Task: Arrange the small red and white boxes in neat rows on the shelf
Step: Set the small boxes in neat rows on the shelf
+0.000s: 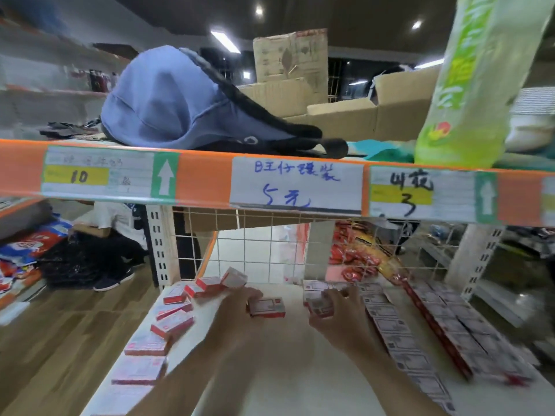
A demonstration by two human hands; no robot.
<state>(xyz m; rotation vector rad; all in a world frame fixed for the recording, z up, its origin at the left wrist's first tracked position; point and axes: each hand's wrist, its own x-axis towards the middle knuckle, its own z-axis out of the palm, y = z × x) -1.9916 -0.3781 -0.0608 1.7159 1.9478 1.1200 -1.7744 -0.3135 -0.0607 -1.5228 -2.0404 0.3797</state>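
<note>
Loose boxes [172, 324]: scattered at 9 o'clock on the shelf [285, 370], tilted every which way, some near its left edge.
Left hand [237, 310]: fingers bent over the left end of the middle box [268, 307]; motion blur hides whether they pinch it or only touch it.
Middle box: flat on the shelf at 3 o'clock of the left hand, long axis 9 to 3, between the hands.
Open room: bare shelf from the middle toward 6 o'clock.
Right hand [339, 316]: fingers curled tight round a held box [319, 307].
Finished rows [420, 325]: just beside the right hand at 3 o'clock, running 11 to 5; probably where the held box goes.
Wire back [255, 244]: closes the shelf at 12 o'clock.
</note>
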